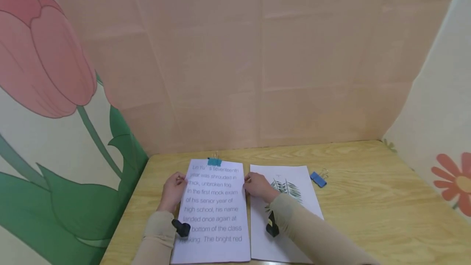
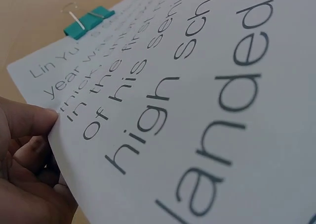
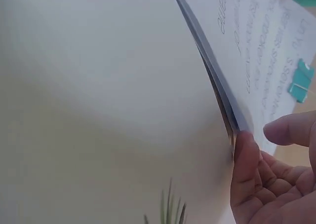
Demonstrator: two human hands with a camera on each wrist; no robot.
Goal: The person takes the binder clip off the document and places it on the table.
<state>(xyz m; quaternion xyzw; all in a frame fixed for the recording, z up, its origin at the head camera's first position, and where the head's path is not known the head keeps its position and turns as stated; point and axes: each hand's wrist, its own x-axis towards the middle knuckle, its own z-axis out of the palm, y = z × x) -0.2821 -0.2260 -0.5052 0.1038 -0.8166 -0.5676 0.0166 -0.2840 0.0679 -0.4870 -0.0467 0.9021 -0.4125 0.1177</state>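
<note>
My left hand [image 1: 173,191] and right hand [image 1: 259,186] pinch side edges of stack [image 1: 213,212]; long axis runs away from me, clip [image 1: 214,161] at far end.

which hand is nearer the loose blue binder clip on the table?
Right. The right hand holds the clipped stack's right edge, with the blue binder clip farther to its right. The left hand is across the stack.

Teal clip [image 1: 214,161], white printed stack [image 1: 213,212]
</note>
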